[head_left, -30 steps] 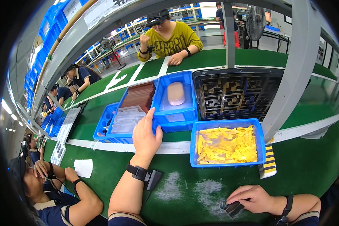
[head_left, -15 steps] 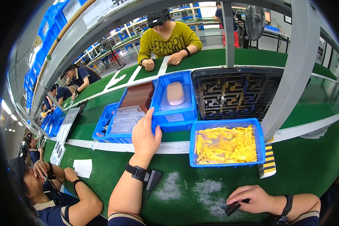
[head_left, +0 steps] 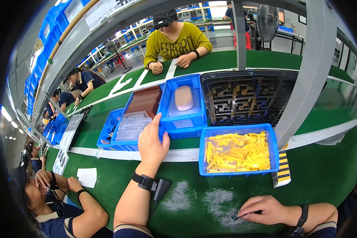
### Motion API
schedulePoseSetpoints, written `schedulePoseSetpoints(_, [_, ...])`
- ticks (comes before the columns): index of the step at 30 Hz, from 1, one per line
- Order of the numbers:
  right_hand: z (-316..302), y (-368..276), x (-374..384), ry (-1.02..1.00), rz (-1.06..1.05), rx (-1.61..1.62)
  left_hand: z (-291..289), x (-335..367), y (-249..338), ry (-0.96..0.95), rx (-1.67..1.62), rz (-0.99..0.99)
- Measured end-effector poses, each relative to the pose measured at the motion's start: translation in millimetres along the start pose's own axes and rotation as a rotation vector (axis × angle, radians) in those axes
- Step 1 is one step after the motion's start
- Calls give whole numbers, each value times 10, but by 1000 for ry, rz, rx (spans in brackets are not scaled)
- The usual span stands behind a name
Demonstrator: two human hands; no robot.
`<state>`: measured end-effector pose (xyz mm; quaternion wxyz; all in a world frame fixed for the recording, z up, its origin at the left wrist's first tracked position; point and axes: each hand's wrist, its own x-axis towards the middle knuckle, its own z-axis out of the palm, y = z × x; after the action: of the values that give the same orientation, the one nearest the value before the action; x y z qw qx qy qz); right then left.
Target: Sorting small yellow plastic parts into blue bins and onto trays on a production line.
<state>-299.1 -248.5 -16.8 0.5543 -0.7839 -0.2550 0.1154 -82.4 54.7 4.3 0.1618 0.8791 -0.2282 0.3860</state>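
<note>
Two bare hands at work over a green table (head_left: 119,194). Left hand (head_left: 152,142): wide, index finger stretched toward the far side, thumb spread to the right; remaining fingers partly hidden. Its index fingertip is at the near left corner of a blue bin (head_left: 197,120) containing a pale pink oblong object (head_left: 183,98); contact cannot be confirmed.

Right hand (head_left: 263,210): narrow, near right, thumb and fingers pinching a thin dark piece (head_left: 237,217) just above the table or on it; which of the two cannot be told. Piece shows nearly edge-on at the fingertips, beside a chalky white patch (head_left: 220,198) on the green surface.

Left of the pink object's bin: second blue bin (head_left: 127,146), clear plastic cases (head_left: 134,126) on its near side, stacked brown sheets (head_left: 143,101) on its far side. Far right of the left hand: black tray (head_left: 250,99) with a cut-out pattern, tilted up. Nearer, between the hands and that tray: blue box (head_left: 239,173) of loose yellow pieces (head_left: 242,150); striped block (head_left: 282,170) beside its right end.

White paper (head_left: 87,177) lies left of the left forearm, near a seated co-worker (head_left: 81,214).
</note>
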Motion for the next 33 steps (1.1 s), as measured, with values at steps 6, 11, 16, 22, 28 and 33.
schedulePoseSetpoints(6, [23, 21, -2, 19, -34, 9, 19, -15, -36, 2, 1, 15])
schedulePoseSetpoints(11, [21, 25, -2, 19, -39, -4, 21, -12, -30, -2, -6, 10])
schedulePoseSetpoints(16, [21, 20, 7, 21, -45, -4, 22, -15, -38, -5, -8, 6])
schedulePoseSetpoints(22, [17, 35, 1, 23, -47, 5, 39, -17, -50, 4, -15, 15])
schedulePoseSetpoints(28, [17, 15, 4, 27, -35, 20, 29, -11, -39, 7, -7, 20])
schedulePoseSetpoints(33, [19, 28, -2, 26, -45, 7, 25, -9, -33, 5, 1, 15])
